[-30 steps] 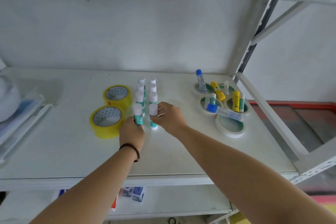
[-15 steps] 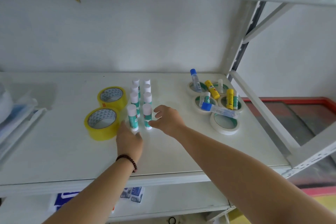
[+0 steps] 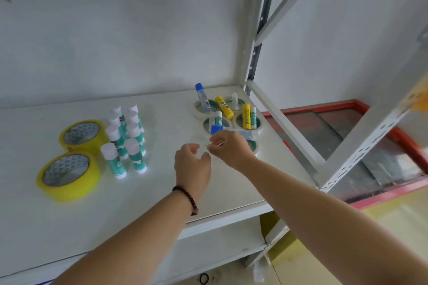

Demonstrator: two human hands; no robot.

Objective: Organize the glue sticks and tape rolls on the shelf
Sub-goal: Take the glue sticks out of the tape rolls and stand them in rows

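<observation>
Both hands over white metal shelf. Left hand half curled, grip empty. Right hand pinching; what it holds, cannot tell.

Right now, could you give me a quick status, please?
Both hands empty: left hand, right hand near blue-capped glue. Teal glue sticks stand in rows. Nothing blocking.

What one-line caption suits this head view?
Both hands, left hand and right hand, reach toward jumbled white tape rolls; green glue sticks stand in rows beside yellow tape rolls.
</observation>
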